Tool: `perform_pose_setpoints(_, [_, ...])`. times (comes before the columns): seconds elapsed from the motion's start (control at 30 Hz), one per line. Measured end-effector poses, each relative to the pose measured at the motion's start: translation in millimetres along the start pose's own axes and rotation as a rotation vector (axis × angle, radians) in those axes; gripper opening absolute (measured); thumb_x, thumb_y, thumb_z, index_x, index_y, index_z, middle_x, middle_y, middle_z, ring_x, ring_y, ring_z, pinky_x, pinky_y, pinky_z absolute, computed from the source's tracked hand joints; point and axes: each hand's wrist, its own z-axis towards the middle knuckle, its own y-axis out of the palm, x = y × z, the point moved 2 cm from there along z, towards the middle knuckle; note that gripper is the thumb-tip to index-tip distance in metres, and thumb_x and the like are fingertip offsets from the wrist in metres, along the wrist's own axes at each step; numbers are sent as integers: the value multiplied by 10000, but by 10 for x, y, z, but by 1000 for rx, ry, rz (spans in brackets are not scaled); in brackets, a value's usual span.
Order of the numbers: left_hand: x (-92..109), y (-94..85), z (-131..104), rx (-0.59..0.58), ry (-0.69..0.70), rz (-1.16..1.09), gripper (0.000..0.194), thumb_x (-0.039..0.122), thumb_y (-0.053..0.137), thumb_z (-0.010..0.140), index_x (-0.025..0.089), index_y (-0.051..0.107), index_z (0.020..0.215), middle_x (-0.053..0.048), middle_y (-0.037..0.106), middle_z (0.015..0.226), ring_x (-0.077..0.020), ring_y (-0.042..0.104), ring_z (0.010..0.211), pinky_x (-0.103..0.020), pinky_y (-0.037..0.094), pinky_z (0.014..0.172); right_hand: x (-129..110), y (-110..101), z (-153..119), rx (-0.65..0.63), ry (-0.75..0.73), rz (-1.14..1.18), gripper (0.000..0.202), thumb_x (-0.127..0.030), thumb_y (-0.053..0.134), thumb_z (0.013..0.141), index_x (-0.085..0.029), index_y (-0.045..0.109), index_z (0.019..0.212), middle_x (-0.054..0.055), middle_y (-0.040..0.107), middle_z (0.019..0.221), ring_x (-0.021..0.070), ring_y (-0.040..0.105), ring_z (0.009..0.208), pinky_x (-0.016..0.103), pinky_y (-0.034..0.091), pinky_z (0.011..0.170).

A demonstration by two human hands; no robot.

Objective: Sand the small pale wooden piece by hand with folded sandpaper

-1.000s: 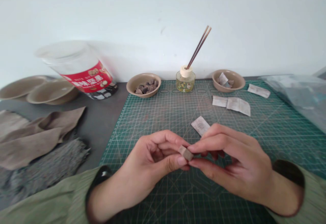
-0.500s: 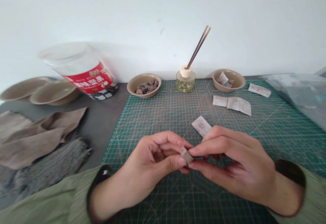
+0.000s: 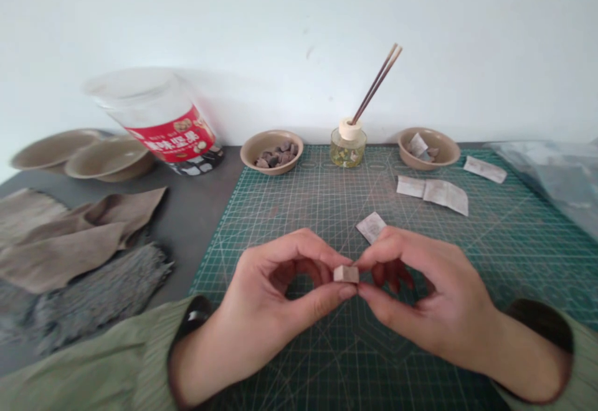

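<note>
A small brownish-grey block (image 3: 346,274), like a piece of cut stone, is held up above the green cutting mat (image 3: 299,205). My left hand (image 3: 284,292) pinches it between thumb and forefinger from the left. From the right, my right hand (image 3: 425,286) closes thumb and forefinger on its other end. Just beyond my right fingers lies a small printed paper slip (image 3: 371,227), partly covered by that hand. Farther back, a tan bowl (image 3: 250,146) contains several rough stone-like pieces (image 3: 278,155).
Another bowl (image 3: 451,159) has pieces and paper in it. Paper strips (image 3: 446,196) and a plastic bag (image 3: 555,174) lie right. A reed diffuser (image 3: 349,146) stands behind. Left are a red-labelled jar (image 3: 175,140), two bowls (image 3: 109,165), brown cloth (image 3: 88,230) and grey fuzzy cloth (image 3: 103,292).
The block has been turned between my fingers, so its long side now lies level. Both hands keep hold of it. The whole view has shifted slightly.
</note>
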Motion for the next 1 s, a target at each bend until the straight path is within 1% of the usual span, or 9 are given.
perform_pose_setpoints(0.13, [27, -4, -25, 54, 153, 218, 166, 134, 1068, 1014, 286, 1006, 1044, 3, 959, 978, -135, 831, 819, -212, 694, 808, 38, -43, -23, -15, 72, -110, 213, -127, 857, 1026, -250, 830, 1198, -22, 854, 955, 141, 773, 724, 255, 614, 659])
perform_pose_setpoints(0.27, [17, -19, -38, 53, 250, 390, 200, 92, 993, 1050, 285, 987, 1102, 9, 979, 1061, -155, 880, 927, -251, 708, 897, 179, -179, -62, 90, 223, -423, 152, -270, 759, 1166, -249, 837, 1295, 8, 815, 960, 186, 697, 665, 352, 536, 628])
perform_pose_setpoints(0.33, [14, -19, -44, 14, 284, 462, 256, 38, 938, 1053, 277, 964, 1143, 21, 991, 1102, -157, 912, 971, -262, 725, 933, 262, -218, -84, 37, 286, -620, 224, -418, 782, 1199, -233, 836, 1312, 36, 808, 985, 238, 728, 710, 404, 517, 660])
perform_pose_setpoints(0.4, [16, -15, -50, -18, 315, 520, 280, 21, 920, 1059, 275, 946, 1175, 40, 990, 1108, -142, 914, 967, -255, 724, 925, 334, -227, -109, -70, 344, -765, 308, -505, 838, 1179, -227, 824, 1311, 86, 834, 1105, 314, 813, 855, 442, 533, 718])
perform_pose_setpoints(0.5, [27, -9, -54, -29, 355, 548, 269, 37, 942, 1072, 278, 933, 1193, 58, 980, 1107, -123, 900, 976, -244, 725, 945, 388, -216, -142, -159, 381, -820, 312, -485, 914, 1131, -246, 804, 1299, 122, 851, 1274, 379, 864, 1042, 458, 560, 780])
perform_pose_setpoints(0.6, [33, -3, -54, -32, 359, 549, 289, 26, 947, 1069, 285, 933, 1197, 58, 981, 1117, -128, 905, 997, -255, 737, 975, 386, -209, -143, -158, 404, -763, 272, -434, 942, 1101, -263, 792, 1250, 103, 853, 1242, 374, 854, 1050, 452, 556, 809])
perform_pose_setpoints(0.8, [26, -30, -54, -45, 307, 571, 260, 68, 950, 1091, 292, 951, 1223, 47, 994, 1135, -142, 923, 1002, -263, 739, 950, 267, -228, -49, -15, 598, -413, 198, -442, 917, 1117, -278, 830, 1047, -13, 761, 784, 231, 704, 658, 375, 483, 639])
perform_pose_setpoints(0.9, [-18, -52, -30, -74, 269, 626, 230, 86, 962, 1095, 289, 972, 1203, 36, 994, 1140, -162, 912, 1019, -285, 728, 963, 182, -214, 12, -13, 685, -163, 189, -449, 911, 1118, -268, 911, 1065, 3, 849, 800, 206, 734, 629, 329, 519, 583])
perform_pose_setpoints(1.0, [-70, -61, -4, -125, 262, 684, 192, 101, 996, 1089, 286, 975, 1139, 36, 982, 1072, -185, 875, 992, -326, 705, 956, 117, -191, 62, -39, 756, 54, 189, -403, 965, 1070, -258, 884, 980, -3, 846, 748, 184, 744, 596, 276, 507, 533])
